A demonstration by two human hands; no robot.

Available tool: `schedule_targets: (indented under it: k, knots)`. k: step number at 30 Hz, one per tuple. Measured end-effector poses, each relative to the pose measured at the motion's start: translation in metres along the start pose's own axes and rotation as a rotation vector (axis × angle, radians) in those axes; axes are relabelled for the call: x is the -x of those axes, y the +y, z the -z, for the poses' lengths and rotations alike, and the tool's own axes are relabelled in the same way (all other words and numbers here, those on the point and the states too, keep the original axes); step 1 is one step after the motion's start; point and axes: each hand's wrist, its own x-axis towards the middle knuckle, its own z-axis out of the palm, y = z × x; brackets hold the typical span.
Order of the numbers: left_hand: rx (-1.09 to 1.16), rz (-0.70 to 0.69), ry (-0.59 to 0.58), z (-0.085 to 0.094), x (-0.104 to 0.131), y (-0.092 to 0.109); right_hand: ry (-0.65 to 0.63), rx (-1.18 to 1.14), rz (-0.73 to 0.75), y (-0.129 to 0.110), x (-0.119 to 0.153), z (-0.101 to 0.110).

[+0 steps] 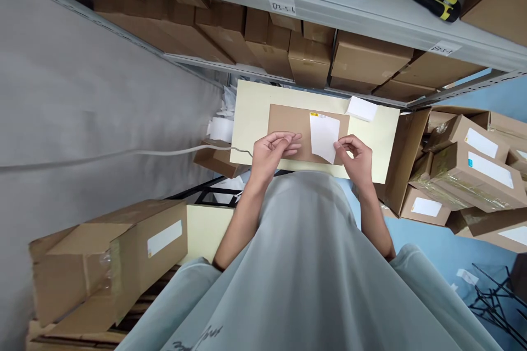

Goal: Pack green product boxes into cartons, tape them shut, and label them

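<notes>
A flat brown cardboard piece (288,120) lies on the pale yellow table (255,98). Over its right part is a white sheet (324,136) with a small yellow mark at its top edge. My right hand (356,158) pinches the lower right edge of this sheet between thumb and fingertips. To the left, my left hand (275,152) hovers over the cardboard's lower left part, fingers apart and holding nothing. A stack of white paper (362,108) rests near the table's back right.
Shelves (370,16) with brown boxes (370,57) stand behind the table. Labelled cartons (473,170) are piled at the right. An open carton (111,258) sits at the lower left. A grey cable (177,151) runs from the left to the table.
</notes>
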Motion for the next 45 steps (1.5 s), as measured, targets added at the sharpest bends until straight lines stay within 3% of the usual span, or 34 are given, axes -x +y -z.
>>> schedule_targets:
  k: [7, 11, 14, 21, 25, 32, 39, 45]
  knots:
    - [0.122, -0.047, -0.132, 0.002, 0.0, -0.001, -0.147, -0.052, 0.023, -0.023, 0.009, -0.008]
    - [0.18, 0.028, -0.228, 0.005, 0.003, -0.001, -0.101, -0.009, -0.006, -0.02, 0.007, -0.024]
    - [0.163, 0.052, -0.219, 0.009, 0.005, -0.003, -0.049, 0.013, -0.029, -0.014, 0.004, -0.035]
    - [0.165, 0.022, -0.256, 0.017, 0.001, -0.006, -0.063, 0.012, -0.043, -0.013, 0.004, -0.042]
    - [0.139, 0.013, -0.282, 0.021, -0.004, -0.008, -0.08, 0.026, -0.002, -0.029, 0.013, -0.042]
    - [0.143, 0.019, -0.228, 0.032, -0.01, -0.005, -0.107, 0.061, 0.045, -0.06, 0.027, -0.039]
    - [0.176, 0.067, -0.379, 0.036, 0.0, 0.01, -0.045, 0.104, -0.004, -0.04, 0.01, -0.049]
    - [0.124, 0.01, -0.453, 0.033, 0.001, 0.019, -0.026, 0.107, -0.009, -0.034, 0.007, -0.053]
